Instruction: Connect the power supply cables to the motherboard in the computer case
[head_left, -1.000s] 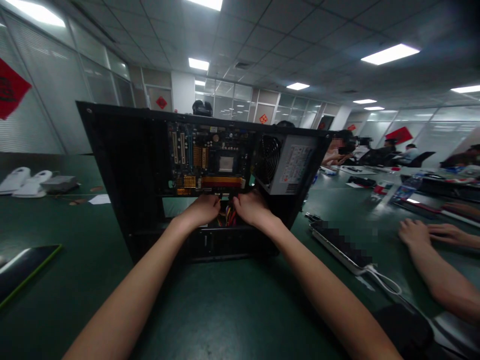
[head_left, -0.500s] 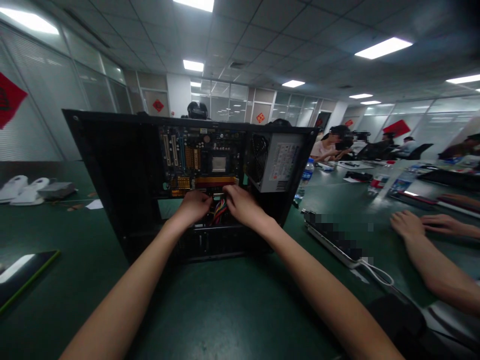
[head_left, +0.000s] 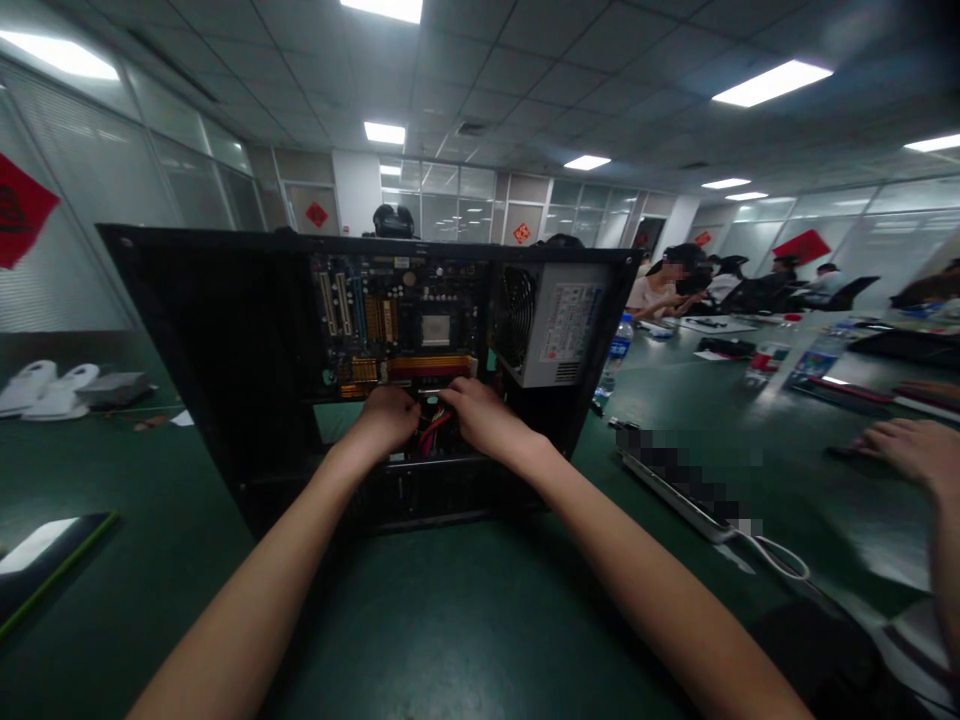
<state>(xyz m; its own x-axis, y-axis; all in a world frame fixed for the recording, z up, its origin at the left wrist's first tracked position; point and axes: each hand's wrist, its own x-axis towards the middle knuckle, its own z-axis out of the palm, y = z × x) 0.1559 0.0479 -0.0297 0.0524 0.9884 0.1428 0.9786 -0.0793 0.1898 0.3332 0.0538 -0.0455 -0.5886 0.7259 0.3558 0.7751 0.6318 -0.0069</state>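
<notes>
1. Left hand: curled narrow, just beside coloured cables; can't tell contents.
2. Right hand: bent narrow at cables' upper end; can't confirm a pinch.
3. See circuit board above both grips, power supply up and right, inside upright case.
4. Handle cables gently, no yanking; avoid pressing on board.

No text legible: label on power supply, red wall sign both too blurred.
</notes>
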